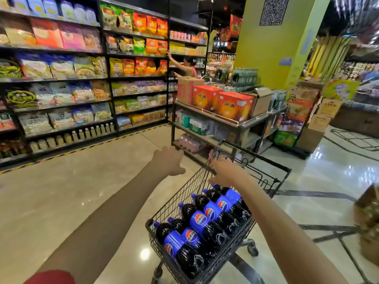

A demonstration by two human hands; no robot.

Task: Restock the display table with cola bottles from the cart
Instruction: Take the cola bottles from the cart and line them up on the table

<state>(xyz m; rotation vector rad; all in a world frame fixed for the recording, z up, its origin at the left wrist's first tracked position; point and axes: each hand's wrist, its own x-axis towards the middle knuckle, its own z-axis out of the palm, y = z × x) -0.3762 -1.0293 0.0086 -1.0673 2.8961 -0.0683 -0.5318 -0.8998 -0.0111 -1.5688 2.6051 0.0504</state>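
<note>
Fingers [216, 160] of right hand [226, 172] spread loose, gripping nothing, above far end of cart [266, 160]; contact with rim unclear. Left hand [170, 160] outstretched alongside, fingers relaxed, empty. Both arms straight forward. Cola bottles [202, 220] lie in cart; bench [253, 121] just beyond.

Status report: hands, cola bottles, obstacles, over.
Left hand open, beside cart. Right hand open over cart's far end. Cola bottles lying in cart. Display table just ahead.

Black wire-metal cart [266, 160]; glossy plastic cola bottles [205, 224]; polished floor [71, 191].
</note>
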